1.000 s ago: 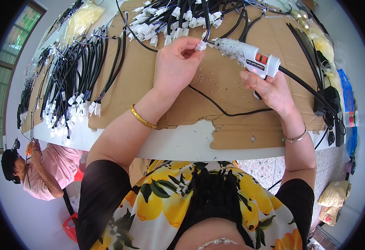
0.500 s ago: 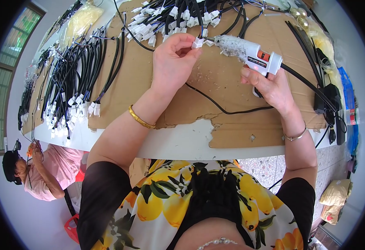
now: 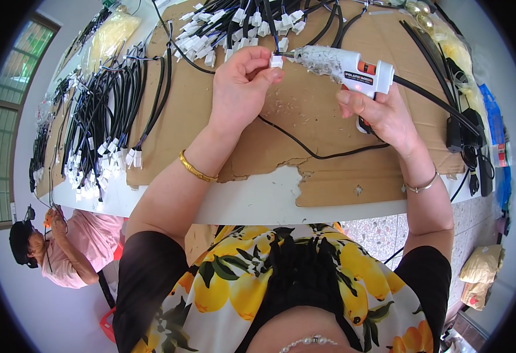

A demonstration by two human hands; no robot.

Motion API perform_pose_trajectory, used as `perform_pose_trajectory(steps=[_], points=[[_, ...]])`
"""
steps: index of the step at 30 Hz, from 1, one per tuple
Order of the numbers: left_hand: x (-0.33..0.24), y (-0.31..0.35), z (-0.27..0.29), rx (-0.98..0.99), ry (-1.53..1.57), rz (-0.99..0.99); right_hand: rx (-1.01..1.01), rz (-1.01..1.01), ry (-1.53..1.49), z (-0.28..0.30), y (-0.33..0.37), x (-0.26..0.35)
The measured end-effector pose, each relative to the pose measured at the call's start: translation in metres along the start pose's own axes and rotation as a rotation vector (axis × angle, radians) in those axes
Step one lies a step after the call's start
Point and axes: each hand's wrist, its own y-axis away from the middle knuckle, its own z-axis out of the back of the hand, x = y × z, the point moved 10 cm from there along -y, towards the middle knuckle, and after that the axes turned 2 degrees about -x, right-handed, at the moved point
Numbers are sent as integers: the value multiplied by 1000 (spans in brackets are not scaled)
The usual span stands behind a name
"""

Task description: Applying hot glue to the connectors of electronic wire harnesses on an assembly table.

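Between thumb and fingers, my left hand (image 3: 243,85) pinches a small white plastic connector (image 3: 276,61) on the end of a dark cable. My right hand (image 3: 382,115) is wrapped round the grip of a white hot glue gun (image 3: 343,69), its front crusted with stringy glue. The nozzle points left and lies at the wire end of the connector; whether it touches cannot be made out. A thick black glue stick or tube (image 3: 431,101) runs from the back of the gun toward the right. Beyond my left hand lies a pile of black cables with white connectors (image 3: 208,38).
Another bundle of black cables (image 3: 108,106) lies at the left beside a yellowish plastic bag (image 3: 113,35). Torn cardboard (image 3: 340,182) covers much of the white table (image 3: 240,200). A black power adapter (image 3: 463,134) sits at the right. A person in pink (image 3: 84,247) is at the lower left.
The glue gun and both hands have shifted slightly left in the picture. The connector is turned more upright, with the nozzle now close to its wire end.
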Motion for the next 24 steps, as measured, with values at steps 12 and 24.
perform_pose_trajectory(steps=[12,24], points=[[-2,0,-7,56,-11,13,-19,-105,31,5,2,-5],[-1,0,-6,53,-50,29,-27,-78,16,4,1,-3]])
